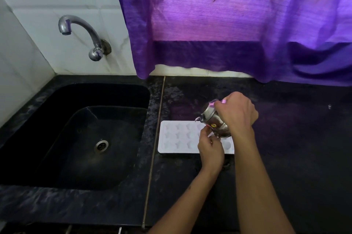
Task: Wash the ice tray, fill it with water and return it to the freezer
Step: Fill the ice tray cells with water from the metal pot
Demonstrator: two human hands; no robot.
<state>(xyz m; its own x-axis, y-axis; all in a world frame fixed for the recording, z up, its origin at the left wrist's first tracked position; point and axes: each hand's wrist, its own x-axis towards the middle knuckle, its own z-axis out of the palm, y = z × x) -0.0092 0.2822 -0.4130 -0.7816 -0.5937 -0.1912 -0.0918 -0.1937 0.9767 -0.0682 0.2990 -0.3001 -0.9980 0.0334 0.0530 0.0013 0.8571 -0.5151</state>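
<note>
One white ice tray (179, 137) lay flat on the dark worktop (285, 138), directly under the fingers of both hands, its star and round wells pale and clean-looking. Washing seemed done and filling underway; the freezer trip remained. The right hand (236, 112) was closed round a tilted steel cup (214, 119), spout lowered over the tray's far row. The left hand (210, 148) had its fingers curled at the cup's base. Well left of them sat the sink (47, 111) and tap (80, 27)
</note>
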